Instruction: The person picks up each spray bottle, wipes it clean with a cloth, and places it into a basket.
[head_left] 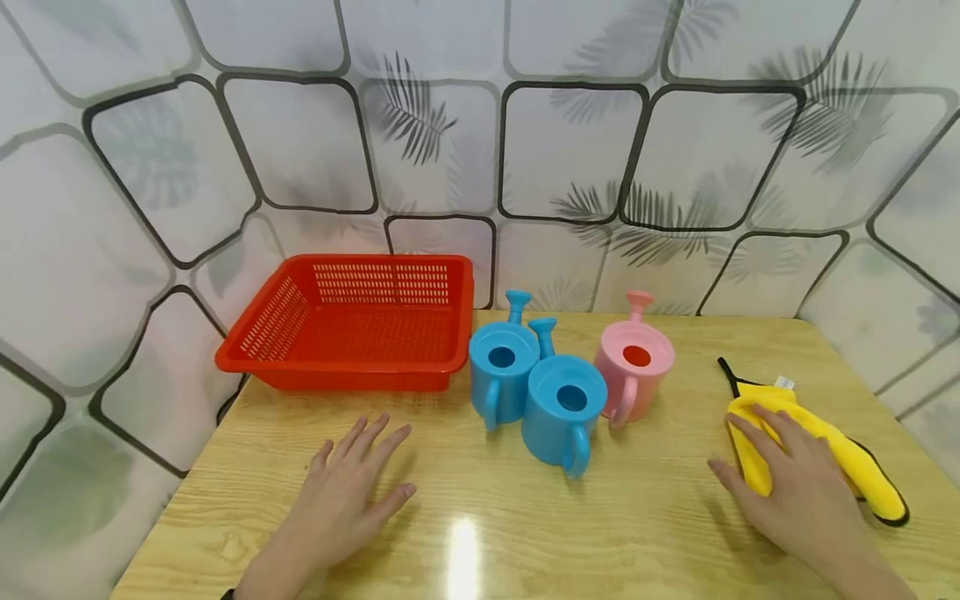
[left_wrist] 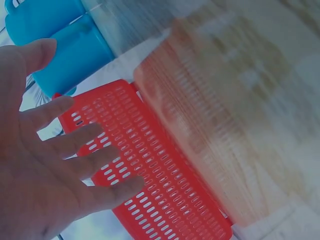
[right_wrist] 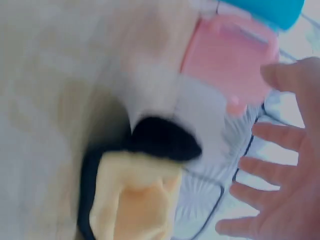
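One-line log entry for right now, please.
left hand: spread, holding nothing, near red basket | right hand: spread, over yellow cloth, not gripping | blue watering cans: two, beside pink watering can

bare left hand (head_left: 343, 498), dark wristband (head_left: 228, 595)

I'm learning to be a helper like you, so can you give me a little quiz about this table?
1. Count: how many blue watering cans are on the table?

2. True or false: in the head view, the red basket is left of the pink watering can.

3. Pick one: what is nearest the right hand?
A) the red basket
B) the pink watering can
C) the yellow cloth

Key: 1. Two. 2. True. 3. C.
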